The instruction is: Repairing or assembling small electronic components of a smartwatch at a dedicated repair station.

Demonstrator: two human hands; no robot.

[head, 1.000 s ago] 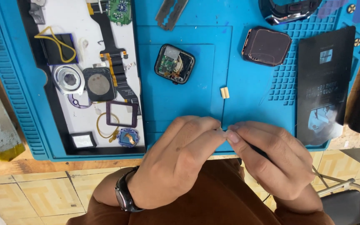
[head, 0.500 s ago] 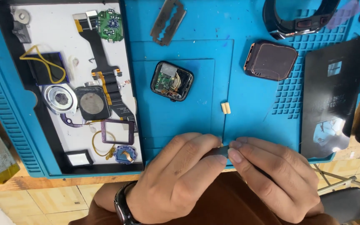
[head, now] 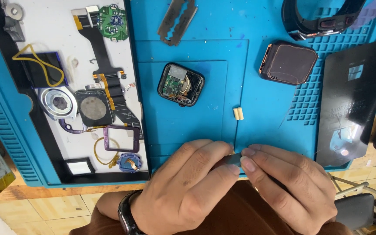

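Both hands meet at the near edge of the blue mat (head: 109, 30). The left hand (head: 183, 187) and the right hand (head: 283, 187) pinch a small dark part (head: 233, 159) between their fingertips, thumb and forefinger of each closed on it from opposite ends. What the part is cannot be told; most of it is hidden by the fingers.

Taking the open watch case (head: 180, 84) as landmark: the dark part sits well below it and a little right, at the mat's front edge. Two small cream pieces (head: 238, 113) lie just right of and below the case. The dark square screen (head: 288, 63) rests to its right, a razor blade (head: 177, 19) above it. To its left lies a white tray (head: 31, 26) with flex cables, a green board (head: 112, 21) and round parts.

To do this well, I judge the pinch should stay light and even, with both wrists braced against the table edge so the part does not flex or slip. Working over the mat rather than beyond its edge would keep a dropped piece from falling to the floor.
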